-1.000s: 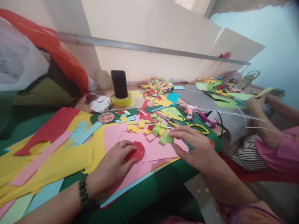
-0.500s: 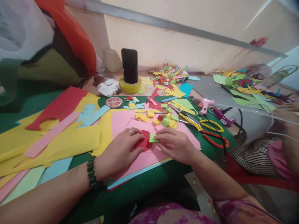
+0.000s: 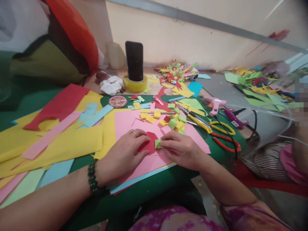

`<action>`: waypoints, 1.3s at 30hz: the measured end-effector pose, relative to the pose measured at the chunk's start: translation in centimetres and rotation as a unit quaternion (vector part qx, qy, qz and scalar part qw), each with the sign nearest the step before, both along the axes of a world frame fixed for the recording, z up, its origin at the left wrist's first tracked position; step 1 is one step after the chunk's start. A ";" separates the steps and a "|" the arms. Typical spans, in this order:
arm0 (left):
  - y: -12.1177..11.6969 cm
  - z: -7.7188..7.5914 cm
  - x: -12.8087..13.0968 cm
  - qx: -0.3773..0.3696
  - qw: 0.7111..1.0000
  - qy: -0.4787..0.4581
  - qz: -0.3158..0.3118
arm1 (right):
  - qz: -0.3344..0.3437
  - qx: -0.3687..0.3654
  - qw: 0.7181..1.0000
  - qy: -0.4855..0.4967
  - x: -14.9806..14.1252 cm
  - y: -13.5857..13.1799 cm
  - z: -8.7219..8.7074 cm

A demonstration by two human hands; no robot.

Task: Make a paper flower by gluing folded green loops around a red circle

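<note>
Under the fingers of my left hand (image 3: pixel 126 148) is a piece of red paper (image 3: pixel 151 143) with a rounded, many-sided edge. The thumb and fingers hold its left part, hiding that side. My right hand (image 3: pixel 183 149) pinches a small folded green paper strip (image 3: pixel 157 144) at the red paper's right edge. Both hands work above a stack topped by pink sheets (image 3: pixel 125 123). Just beyond my right hand lies a loose pile of small folded paper loops (image 3: pixel 178 123) in yellow, green, pink and red.
To the right lie a yellow utility knife (image 3: pixel 198 121), scissors (image 3: pixel 226 146), and a pink glue gun (image 3: pixel 216 105). A phone (image 3: pixel 134 61) stands in a yellow tape roll (image 3: pixel 134 84). Yellow sheets (image 3: pixel 72 141) cover the left. Another person's arm (image 3: pixel 302 144) shows at far right.
The view has shifted slightly. Both hands keep nearly the same place, and a little more of the red paper shows between them. The green strip stays at its right edge.
</note>
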State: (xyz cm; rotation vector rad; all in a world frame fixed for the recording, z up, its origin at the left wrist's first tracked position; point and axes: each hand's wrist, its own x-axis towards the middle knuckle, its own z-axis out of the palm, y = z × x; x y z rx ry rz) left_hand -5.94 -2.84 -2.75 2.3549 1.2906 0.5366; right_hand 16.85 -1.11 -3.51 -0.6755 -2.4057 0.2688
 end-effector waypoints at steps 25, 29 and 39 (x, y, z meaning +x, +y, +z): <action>0.0 0.1 0.0 -0.003 1.000 -0.011 -0.003 | -0.008 0.014 0.998 -0.060 -0.3 -0.3 0.4; 0.0 0.1 0.0 -0.005 1.000 -0.002 0.000 | -0.009 0.022 0.997 -0.067 -0.4 -0.3 0.3; 0.0 -0.1 0.0 0.008 1.000 -0.006 -0.003 | -0.029 0.068 0.993 -0.096 -0.5 -0.5 1.2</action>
